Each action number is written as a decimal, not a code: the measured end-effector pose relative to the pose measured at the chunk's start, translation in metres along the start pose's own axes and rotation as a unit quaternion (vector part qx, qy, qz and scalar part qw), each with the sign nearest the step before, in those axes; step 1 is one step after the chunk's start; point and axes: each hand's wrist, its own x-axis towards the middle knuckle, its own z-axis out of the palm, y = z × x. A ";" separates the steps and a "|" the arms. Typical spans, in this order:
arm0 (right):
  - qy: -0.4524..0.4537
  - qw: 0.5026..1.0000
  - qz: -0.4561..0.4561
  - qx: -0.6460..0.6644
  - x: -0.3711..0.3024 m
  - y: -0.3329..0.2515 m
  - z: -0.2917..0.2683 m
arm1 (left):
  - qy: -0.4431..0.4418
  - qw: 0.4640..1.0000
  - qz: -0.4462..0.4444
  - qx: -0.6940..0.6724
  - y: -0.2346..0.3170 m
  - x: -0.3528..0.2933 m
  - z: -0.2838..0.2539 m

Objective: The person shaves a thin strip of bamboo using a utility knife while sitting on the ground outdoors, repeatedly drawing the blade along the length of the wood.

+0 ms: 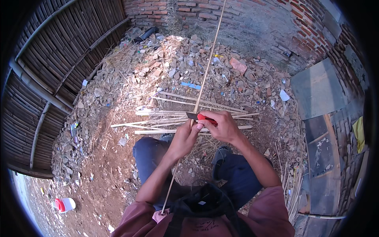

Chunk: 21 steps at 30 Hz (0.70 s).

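Note:
My right hand (224, 127) is closed round a red utility knife (206, 119), its dark blade (191, 115) lying across a long thin bamboo strip (205, 77). Just below the blade, my left hand (184, 139) grips that strip, and the two hands touch at the fingertips. From near my lap the strip runs up between my hands toward the brick wall. Behind my hands, several split bamboo slats (154, 113) lie crosswise on the ground, partly hidden by my hands and knees.
Rubble and litter (177, 63) cover the ground up to a brick wall (244, 23). A bamboo fence (59, 51) stands at left. Leaning panels (319, 89) and long thin strips (294, 189) are on the right. A white container with a red lid (65, 205) sits lower left.

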 end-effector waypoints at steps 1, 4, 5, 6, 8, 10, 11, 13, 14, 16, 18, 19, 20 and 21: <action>-0.005 1.000 0.005 0.009 0.000 0.000 -0.001 | -0.003 1.000 0.006 -0.012 -0.002 0.000 0.000; -0.006 1.000 0.000 0.026 0.000 0.004 -0.001 | -0.010 0.999 0.013 -0.028 0.000 0.000 0.001; -0.002 0.999 -0.011 0.033 0.000 0.004 -0.001 | -0.014 0.999 0.015 -0.029 0.002 0.000 0.000; -0.002 0.999 -0.012 0.033 0.000 0.003 -0.001 | -0.014 0.999 0.015 -0.030 0.000 0.000 0.000; 0.004 1.000 -0.001 -0.020 -0.001 -0.002 0.000 | 0.000 1.000 0.006 -0.020 -0.003 -0.001 0.000; 0.021 0.999 -0.013 -0.031 0.000 -0.004 0.003 | 0.013 1.000 0.023 0.017 -0.003 -0.001 -0.001; 0.040 0.998 -0.022 -0.041 -0.001 -0.004 0.005 | 0.025 0.998 0.038 0.054 -0.002 0.001 -0.001; 0.039 0.998 -0.017 -0.046 -0.001 -0.003 0.006 | 0.033 0.996 0.038 0.069 0.002 0.002 0.000; 0.038 0.998 -0.014 -0.052 -0.001 -0.004 0.007 | 0.042 0.995 0.040 0.084 0.005 0.001 -0.001; 0.038 0.997 -0.011 -0.061 -0.001 -0.006 0.008 | 0.046 0.995 0.033 0.082 0.003 0.002 -0.001; 0.038 0.997 -0.006 -0.071 -0.002 -0.009 0.010 | 0.050 0.995 0.026 0.080 0.003 0.003 0.000; 0.044 0.997 0.004 -0.067 -0.001 -0.011 0.010 | 0.059 0.994 0.027 0.085 0.003 0.004 0.000; 0.051 0.997 0.014 -0.062 -0.001 -0.013 0.011 | 0.068 0.993 0.028 0.090 0.004 0.005 0.001; 0.051 0.997 0.013 -0.064 -0.002 -0.014 0.011 | 0.068 0.993 0.030 0.089 0.003 0.006 0.001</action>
